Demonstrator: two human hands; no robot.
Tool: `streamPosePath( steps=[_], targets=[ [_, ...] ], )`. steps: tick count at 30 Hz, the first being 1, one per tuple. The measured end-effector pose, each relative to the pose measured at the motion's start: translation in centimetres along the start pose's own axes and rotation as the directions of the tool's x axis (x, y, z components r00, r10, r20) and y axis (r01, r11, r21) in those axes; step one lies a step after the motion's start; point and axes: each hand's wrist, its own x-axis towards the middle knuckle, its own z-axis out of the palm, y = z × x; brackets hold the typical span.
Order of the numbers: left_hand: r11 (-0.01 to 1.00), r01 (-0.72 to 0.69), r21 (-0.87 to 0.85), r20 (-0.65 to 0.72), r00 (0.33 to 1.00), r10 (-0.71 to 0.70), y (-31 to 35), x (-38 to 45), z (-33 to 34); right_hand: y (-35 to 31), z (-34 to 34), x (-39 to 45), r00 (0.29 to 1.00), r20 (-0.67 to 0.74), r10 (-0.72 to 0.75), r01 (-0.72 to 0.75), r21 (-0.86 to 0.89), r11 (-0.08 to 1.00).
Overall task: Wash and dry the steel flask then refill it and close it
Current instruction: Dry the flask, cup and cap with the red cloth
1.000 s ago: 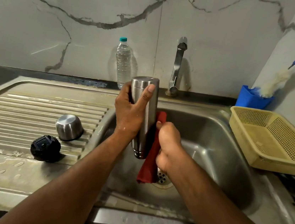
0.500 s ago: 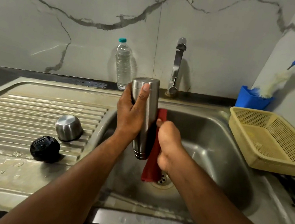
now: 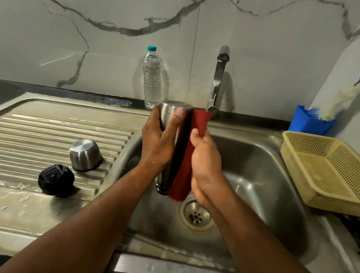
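The steel flask [image 3: 170,110] hangs upside down over the sink basin [image 3: 261,169], its mouth pointing at the drain. My left hand [image 3: 158,142] grips its body, thumb across the front. My right hand [image 3: 205,164] grips a red cloth [image 3: 188,160] and presses it along the flask's right side, from near the base down past the mouth. On the draining board lie the flask's steel cup [image 3: 85,155], turned over, and its black stopper [image 3: 55,180].
A water bottle with a teal cap [image 3: 151,78] and the tap [image 3: 218,77] stand at the back wall. A yellow perforated basket [image 3: 333,173] sits right of the basin. Behind it a blue holder [image 3: 310,120] carries a bottle brush. The draining board [image 3: 7,201] is wet.
The red cloth has slid up the flask's side, its top edge now near the flask's base. My right hand rose with it. My left hand keeps the same hold.
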Motion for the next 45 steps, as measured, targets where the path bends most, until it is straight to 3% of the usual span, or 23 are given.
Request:
streamPosePath(
  steps=[3, 5, 6, 9, 12, 14, 16, 19, 21, 23, 26, 29, 31, 34, 36, 38, 40, 43, 45],
  targets=[
    [0.999, 0.003, -0.054, -0.063, 0.998, -0.007, 0.3, 0.8, -0.6, 0.9, 0.0, 0.4, 0.964, -0.046, 0.261, -0.261, 0.007, 0.965],
    [0.996, -0.003, -0.087, -0.022, 1.000, 0.001, 0.2, 0.8, -0.7, 0.9, 0.0, 0.4, 0.952, -0.051, 0.303, -0.302, 0.032, 0.953],
    [0.993, 0.011, -0.116, -0.006, 1.000, -0.012, 0.1, 0.6, -0.5, 0.8, 0.0, 0.4, 0.969, -0.042, 0.245, -0.243, 0.048, 0.969],
    [0.985, 0.064, -0.157, 0.021, 0.998, -0.062, -0.4, 0.4, 0.0, -0.4, -0.2, 0.5, 0.987, 0.078, -0.140, 0.137, 0.040, 0.990],
    [0.981, 0.084, -0.172, 0.070, 0.995, -0.073, -1.0, 0.1, 0.0, -0.1, 0.1, 0.3, 0.852, 0.253, -0.459, 0.492, -0.087, 0.866],
    [0.975, 0.121, -0.187, 0.100, 0.990, -0.103, -1.0, 0.0, 0.0, 0.9, 0.7, 0.2, 0.799, 0.319, -0.510, 0.586, -0.224, 0.778],
    [0.965, 0.170, -0.201, 0.050, 0.985, -0.164, -0.8, 0.4, -0.2, 1.8, 1.4, 0.2, 0.859, 0.272, -0.435, 0.501, -0.270, 0.822],
    [0.970, 0.153, -0.190, -0.040, 0.986, -0.163, -0.4, 1.3, -0.6, 2.4, 1.0, 1.1, 0.991, 0.014, -0.135, 0.136, -0.176, 0.975],
    [0.982, 0.110, -0.155, 0.043, 0.994, -0.104, -0.3, 0.9, -0.5, 1.9, 0.2, 1.4, 0.980, -0.109, 0.168, -0.170, -0.014, 0.985],
    [0.985, 0.102, -0.142, 0.179, 0.981, -0.076, -0.4, 0.0, 0.0, 1.2, -0.5, 1.0, 0.946, -0.142, 0.292, -0.283, 0.084, 0.956],
    [0.984, 0.112, -0.139, 0.263, 0.962, -0.072, -0.6, -0.6, 0.7, 0.4, -0.9, 1.5, 0.986, -0.139, 0.096, -0.070, 0.178, 0.981],
    [0.969, 0.163, -0.186, 0.220, 0.968, -0.121, -0.6, -0.6, 0.8, -0.4, -0.6, 0.8, 0.989, -0.092, -0.118, 0.127, 0.097, 0.987],
    [0.976, 0.131, -0.175, 0.163, 0.981, -0.102, -0.4, -0.4, 0.7, 0.3, -0.3, 0.6, 0.992, -0.101, -0.076, 0.083, 0.070, 0.994],
    [0.983, 0.090, -0.159, 0.109, 0.991, -0.073, -0.3, 0.4, 0.2, 1.2, 0.2, 0.0, 0.951, -0.197, 0.240, -0.233, 0.059, 0.971],
    [0.983, 0.089, -0.161, 0.107, 0.992, -0.073, -0.4, 0.4, 0.1, 1.0, 0.0, -0.3, 0.907, -0.192, 0.374, -0.353, 0.137, 0.926],
    [0.975, 0.117, -0.188, 0.077, 0.992, -0.104, -0.5, -0.1, 0.4, 0.6, 0.0, -0.4, 0.924, -0.201, 0.324, -0.288, 0.187, 0.939],
    [0.978, 0.130, -0.166, 0.052, 0.991, -0.123, -0.6, -0.6, 0.7, 0.3, 0.1, -0.2, 0.968, -0.189, 0.165, -0.134, 0.168, 0.977],
    [0.994, 0.095, -0.059, 0.014, 0.995, -0.094, -0.4, -0.9, 0.5, -0.2, 0.5, -0.5, 0.997, -0.082, 0.013, 0.002, 0.172, 0.985],
    [0.997, 0.082, -0.001, -0.086, 0.993, -0.082, -0.1, -0.6, -0.1, -0.3, 0.7, -0.6, 0.999, -0.013, -0.034, 0.036, 0.160, 0.986]
  ],
)
